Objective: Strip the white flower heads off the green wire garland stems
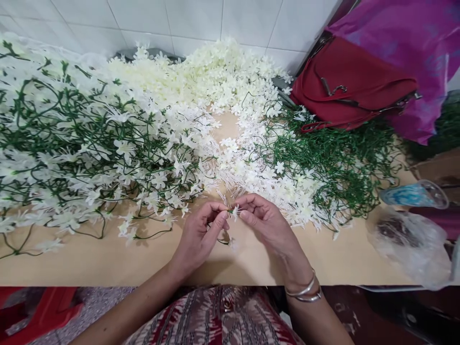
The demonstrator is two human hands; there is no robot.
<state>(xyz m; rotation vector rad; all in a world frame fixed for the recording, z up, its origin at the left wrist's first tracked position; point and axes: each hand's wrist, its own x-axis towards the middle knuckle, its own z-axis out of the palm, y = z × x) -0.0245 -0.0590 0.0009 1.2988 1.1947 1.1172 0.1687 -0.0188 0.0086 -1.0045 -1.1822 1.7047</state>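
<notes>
Near the front of the table, my left hand [205,231] pinches a thin green stem between thumb and forefinger. A small white flower [235,212] sits at the stem's tip, between both hands. My right hand [266,223] is closed at that flower, thumb and forefinger on its right side. Another white flower [233,244] hangs below my left fingers. To the left lies a big heap of white flowers on green stems [108,139]. Loose white blossoms [230,72] are piled at the back, and bare green stems [334,158] lie to the right.
A red bag [352,81] and purple plastic [409,52] stand at the back right. A blue-and-white cup [413,195] and a clear plastic bag [413,244] lie at the right of the wooden table [143,263]. White tiles line the wall. A red stool [50,311] is below left.
</notes>
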